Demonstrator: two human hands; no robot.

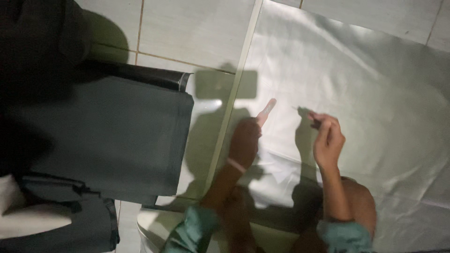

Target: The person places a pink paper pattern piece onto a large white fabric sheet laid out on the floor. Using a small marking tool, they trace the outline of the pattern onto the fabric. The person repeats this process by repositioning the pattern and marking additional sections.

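Cloth (pixel 356 93), pale and shiny, lies spread over the tiled floor (pixel 187 28). On it, near its left edge, the left hand (pixel 244 140) presses down, one finger stretched out, seemingly to pin it flat. Right of that, the right hand (pixel 328 138) pinches a thin marker or chalk (pixel 304 111), tip touching the cloth. Left of the cloth lies folded dark fabric (pixel 117 136).

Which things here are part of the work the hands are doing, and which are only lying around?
In use:
- left hand, index finger pressed on the cloth
- right hand, pinching a thin pointed tool, too small to name
- pale shiny cloth spread on the floor
- long pale straightedge along the cloth's edge

Lying about:
- folded dark green fabric
- dark roll behind it
- tiled floor
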